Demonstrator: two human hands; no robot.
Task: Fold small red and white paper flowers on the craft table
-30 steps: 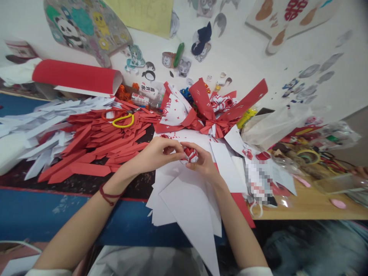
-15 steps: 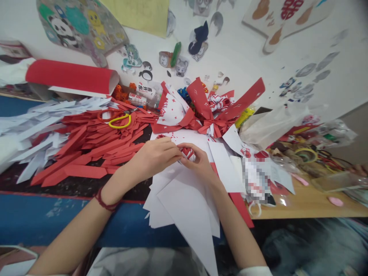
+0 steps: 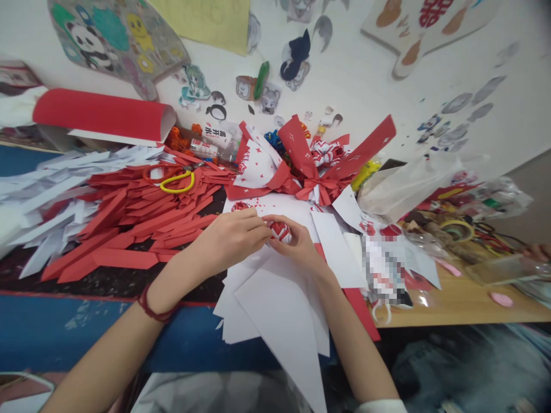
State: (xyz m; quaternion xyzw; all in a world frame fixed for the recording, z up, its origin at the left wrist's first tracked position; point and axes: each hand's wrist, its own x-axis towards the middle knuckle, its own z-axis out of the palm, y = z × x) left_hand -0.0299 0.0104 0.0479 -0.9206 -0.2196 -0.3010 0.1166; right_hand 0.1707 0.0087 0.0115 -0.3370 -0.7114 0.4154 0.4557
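Observation:
A small red and white folded paper ball (image 3: 280, 231) sits in my right hand (image 3: 299, 244), whose fingers curl round it above the white sheets (image 3: 279, 304). My left hand (image 3: 241, 235) is closed beside it, fingertips pinched together at the ball's left side; whether they grip the ball or a strip of it is hidden. Another red and white folded piece (image 3: 240, 206) lies just behind my left hand. Red paper strips (image 3: 142, 212) and white strips (image 3: 64, 183) are heaped to the left.
Yellow-handled scissors (image 3: 177, 182) rest on the strips. A red paper roll (image 3: 101, 115) and plastic bottles (image 3: 215, 148) stand behind. Red wrapped bouquets (image 3: 321, 172) are at the back centre. On the right are a plastic bag (image 3: 408, 183), a tape roll (image 3: 457, 230) and other clutter.
The view has shifted slightly. Both hands stay together at the ball, with a little more of the piece behind my left hand showing.

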